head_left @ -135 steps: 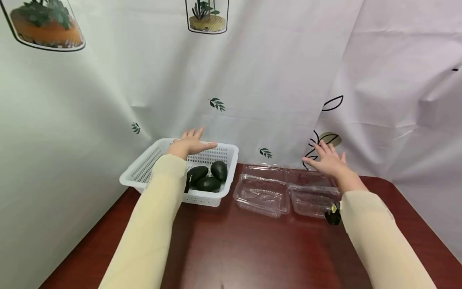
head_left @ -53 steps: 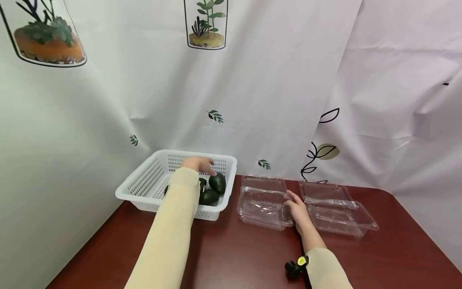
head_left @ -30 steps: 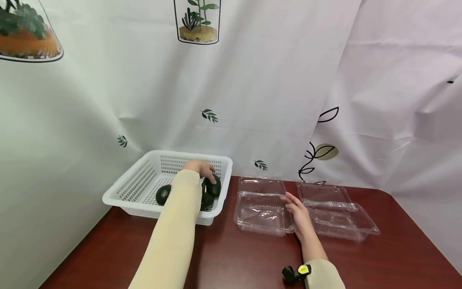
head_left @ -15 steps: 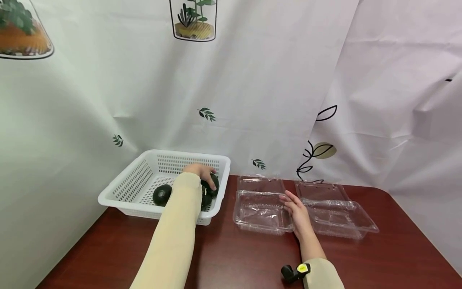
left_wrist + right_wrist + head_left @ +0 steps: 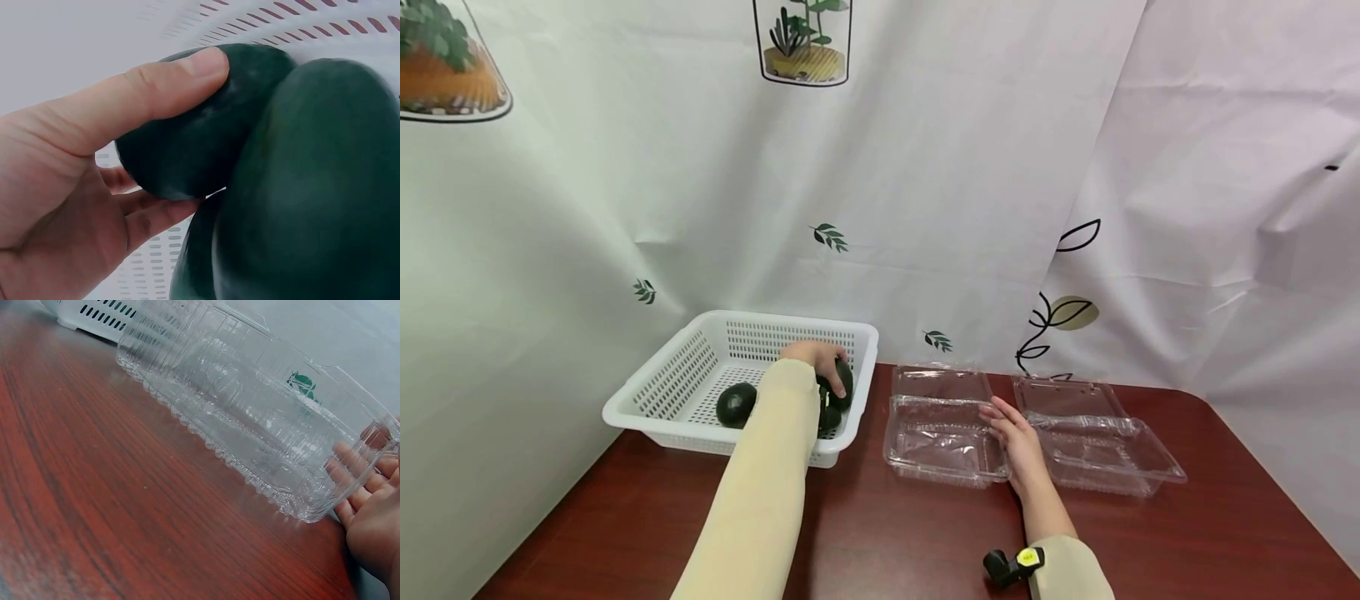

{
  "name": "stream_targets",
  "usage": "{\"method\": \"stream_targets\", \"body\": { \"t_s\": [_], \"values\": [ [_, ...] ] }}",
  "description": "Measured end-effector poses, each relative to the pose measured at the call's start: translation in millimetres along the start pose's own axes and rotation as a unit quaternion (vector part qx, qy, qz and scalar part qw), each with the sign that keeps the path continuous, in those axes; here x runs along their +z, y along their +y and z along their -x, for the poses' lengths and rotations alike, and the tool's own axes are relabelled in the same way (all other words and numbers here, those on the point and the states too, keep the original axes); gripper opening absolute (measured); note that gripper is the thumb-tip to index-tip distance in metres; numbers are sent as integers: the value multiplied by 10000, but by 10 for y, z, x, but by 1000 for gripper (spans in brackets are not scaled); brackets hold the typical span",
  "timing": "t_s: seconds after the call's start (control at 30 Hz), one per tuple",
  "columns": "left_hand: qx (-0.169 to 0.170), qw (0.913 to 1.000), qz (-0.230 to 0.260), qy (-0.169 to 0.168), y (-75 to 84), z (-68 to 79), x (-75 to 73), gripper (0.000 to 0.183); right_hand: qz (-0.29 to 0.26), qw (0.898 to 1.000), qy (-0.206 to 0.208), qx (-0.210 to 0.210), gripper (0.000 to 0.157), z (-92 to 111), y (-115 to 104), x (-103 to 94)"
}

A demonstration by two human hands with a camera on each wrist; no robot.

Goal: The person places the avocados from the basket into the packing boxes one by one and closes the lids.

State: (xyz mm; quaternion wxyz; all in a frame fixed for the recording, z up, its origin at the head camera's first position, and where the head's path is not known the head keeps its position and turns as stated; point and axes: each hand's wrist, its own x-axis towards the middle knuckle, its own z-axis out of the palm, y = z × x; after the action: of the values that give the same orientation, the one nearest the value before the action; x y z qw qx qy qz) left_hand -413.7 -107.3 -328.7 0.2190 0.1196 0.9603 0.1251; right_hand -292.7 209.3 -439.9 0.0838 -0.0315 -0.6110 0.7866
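My left hand (image 5: 817, 357) reaches into the white plastic basket (image 5: 647, 432) and grips a dark green avocado (image 5: 187, 144). The left wrist view has the thumb on top of it and the fingers underneath. Another avocado (image 5: 312, 187) leans against it, with part of a third (image 5: 197, 256) below. One more avocado (image 5: 736, 406) lies left of my sleeve. My right hand (image 5: 1021, 446) rests its extended fingers against the right wall of a clear, lidded plastic container (image 5: 943, 446), which stands open. Those fingers show through the plastic in the right wrist view.
A second clear container (image 5: 1097, 454), its lid folded back, stands right of my right hand. Both stand on a reddish-brown table (image 5: 895, 542). A white printed curtain (image 5: 925, 167) hangs behind the table. A small black camera (image 5: 1003, 567) juts from my right sleeve.
Earlier both hands were raised with spread fingers. Since then the left has gone down into the basket and taken hold of an avocado; the right has come between the containers, which now stand apart.
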Motion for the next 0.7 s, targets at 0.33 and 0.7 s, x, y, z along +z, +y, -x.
{"method": "stream_targets", "body": {
  "t_s": [0.33,0.7],
  "values": [
    [582,9864,1519,240,-28,9,-17,62,-57,10000,-8,47,47,-21,8,7],
    [785,9795,1593,948,23,97,-211,67,-37,9999,-10,-108,47,-15,34,-5]
  ]
}}
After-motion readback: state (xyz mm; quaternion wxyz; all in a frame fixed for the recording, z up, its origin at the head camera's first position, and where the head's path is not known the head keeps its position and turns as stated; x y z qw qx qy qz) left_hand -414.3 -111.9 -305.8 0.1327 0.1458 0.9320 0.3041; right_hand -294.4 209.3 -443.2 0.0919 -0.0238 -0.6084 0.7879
